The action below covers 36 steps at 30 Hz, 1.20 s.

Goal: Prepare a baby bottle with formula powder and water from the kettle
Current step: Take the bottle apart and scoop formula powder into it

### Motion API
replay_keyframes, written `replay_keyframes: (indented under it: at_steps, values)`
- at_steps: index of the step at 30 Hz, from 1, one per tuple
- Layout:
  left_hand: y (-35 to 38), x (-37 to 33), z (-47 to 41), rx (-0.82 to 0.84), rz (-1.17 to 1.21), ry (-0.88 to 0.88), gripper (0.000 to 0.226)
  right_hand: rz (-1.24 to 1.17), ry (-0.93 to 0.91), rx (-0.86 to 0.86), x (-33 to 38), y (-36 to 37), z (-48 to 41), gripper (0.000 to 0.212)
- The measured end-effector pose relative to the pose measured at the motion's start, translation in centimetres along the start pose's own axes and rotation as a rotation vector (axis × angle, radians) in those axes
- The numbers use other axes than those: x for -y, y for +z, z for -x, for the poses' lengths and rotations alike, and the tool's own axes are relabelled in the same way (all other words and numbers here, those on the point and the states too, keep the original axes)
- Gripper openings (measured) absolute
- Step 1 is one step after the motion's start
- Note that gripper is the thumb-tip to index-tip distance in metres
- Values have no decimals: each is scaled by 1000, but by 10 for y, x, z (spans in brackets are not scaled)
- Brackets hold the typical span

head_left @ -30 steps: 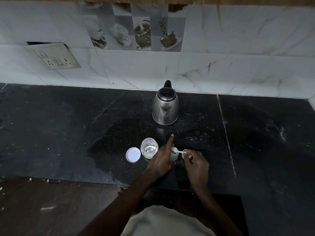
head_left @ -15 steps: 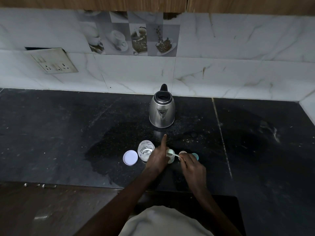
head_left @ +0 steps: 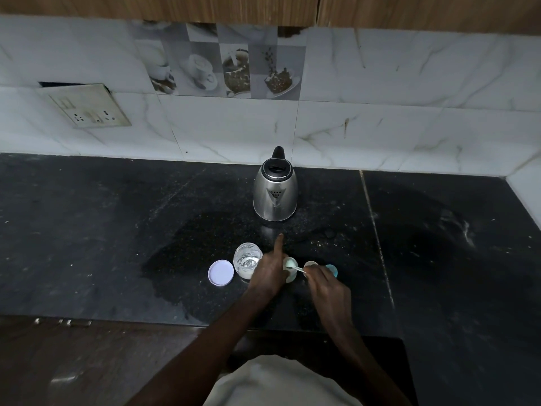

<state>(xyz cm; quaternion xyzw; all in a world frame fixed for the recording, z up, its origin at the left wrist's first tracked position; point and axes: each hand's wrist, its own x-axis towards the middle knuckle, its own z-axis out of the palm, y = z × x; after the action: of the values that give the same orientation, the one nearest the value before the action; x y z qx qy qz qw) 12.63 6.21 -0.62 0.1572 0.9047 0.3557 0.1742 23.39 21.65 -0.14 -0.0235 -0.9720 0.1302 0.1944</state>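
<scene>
A clear baby bottle [head_left: 247, 263] stands open on the black counter, with some liquid in its bottom. Just right of it, my left hand [head_left: 270, 273] grips a small pale formula container [head_left: 290, 266], index finger pointing up. My right hand [head_left: 326, 281] pinches a small white scoop [head_left: 298, 268] whose tip sits at the container's mouth. A pale lid [head_left: 311, 264] and a teal cap [head_left: 332, 270] lie behind my right hand. A steel kettle [head_left: 275, 190] stands farther back.
A round white lid [head_left: 221, 272] lies left of the bottle. A wet patch spreads over the counter [head_left: 102, 230] around these items. A wall socket [head_left: 90, 111] sits on the tiled backsplash at left. The counter's front edge runs just below my forearms.
The camera has tilted so everything sits lower in view. My hands stay on the container and scoop; the scoop remains at the container's mouth.
</scene>
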Motion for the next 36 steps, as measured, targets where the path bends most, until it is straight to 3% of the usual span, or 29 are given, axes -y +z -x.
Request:
replay_keyframes:
  at_steps: [13, 16, 21, 25, 32, 34, 36]
  values:
    - [4, 4, -3, -32, -31, 29, 99, 14, 47, 35, -2, 2, 1, 16]
    - [3, 3, -2, -26, -28, 38, 98, 15, 83, 45, -2, 2, 2, 7]
    - [2, 1, 2, -13, -4, -3, 98, 42, 95, 95, -5, 2, 1, 18]
    - [0, -1, 4, -14, -13, 3, 98, 0, 111, 85, -4, 2, -1, 16]
    - [-1, -3, 4, 2, -66, 12, 97, -176, 194, -7, 3, -12, -11, 11]
    - [-1, -4, 5, 17, -86, 11, 94, -369, 321, 1, 7, -16, -15, 13]
    - [-2, -4, 8, 25, -99, 6, 90, -666, 568, 4, 12, -19, -21, 13]
